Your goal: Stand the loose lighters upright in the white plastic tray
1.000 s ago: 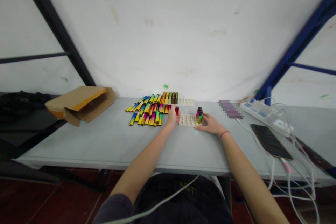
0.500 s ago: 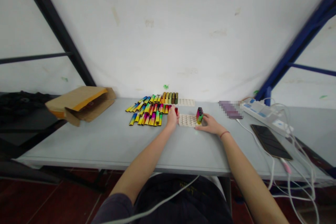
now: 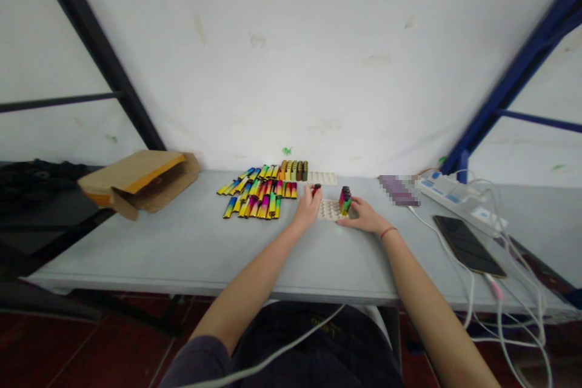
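My left hand is closed around a dark red lighter, held upright above the left part of a white tray with holes. Along the tray's right end stands a row of shiny multicoloured lighters. My right hand holds that end of the tray, its thumb along the near edge and its fingers beside the lighters. To the left, loose lighters with metallic gradient colours lie on their sides in rough rows.
Behind, a second white tray has upright lighters in its left part. An open cardboard box lies at the left of the grey table. At right are a phone, a power strip and white cables.
My left hand has moved right with the dark red lighter, from beside the loose lighters to over the near tray. My right hand has stayed in place.
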A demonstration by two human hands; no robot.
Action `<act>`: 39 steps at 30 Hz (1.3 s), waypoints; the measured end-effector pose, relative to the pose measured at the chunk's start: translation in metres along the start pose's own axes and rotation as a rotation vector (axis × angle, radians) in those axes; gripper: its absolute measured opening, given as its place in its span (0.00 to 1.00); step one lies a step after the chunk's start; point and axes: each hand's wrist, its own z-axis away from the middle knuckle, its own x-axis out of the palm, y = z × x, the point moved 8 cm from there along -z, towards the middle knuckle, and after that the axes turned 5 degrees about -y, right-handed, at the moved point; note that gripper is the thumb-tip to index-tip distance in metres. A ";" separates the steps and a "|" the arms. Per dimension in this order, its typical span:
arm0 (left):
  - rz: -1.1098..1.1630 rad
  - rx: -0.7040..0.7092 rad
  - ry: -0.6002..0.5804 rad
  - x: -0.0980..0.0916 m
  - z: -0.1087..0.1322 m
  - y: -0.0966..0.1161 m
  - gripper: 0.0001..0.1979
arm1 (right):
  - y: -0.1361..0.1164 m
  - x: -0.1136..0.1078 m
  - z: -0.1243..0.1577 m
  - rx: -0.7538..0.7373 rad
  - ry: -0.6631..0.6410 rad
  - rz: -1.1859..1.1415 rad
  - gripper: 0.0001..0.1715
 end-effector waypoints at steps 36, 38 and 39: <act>-0.539 0.398 -0.347 0.066 0.028 0.039 0.12 | -0.004 -0.003 0.001 -0.075 0.023 -0.072 0.27; -0.542 0.385 -0.349 0.066 0.029 0.040 0.13 | -0.004 -0.002 0.001 -0.075 0.013 -0.077 0.25; -0.540 0.373 -0.345 0.065 0.029 0.039 0.15 | -0.004 -0.002 0.001 -0.076 0.013 -0.081 0.25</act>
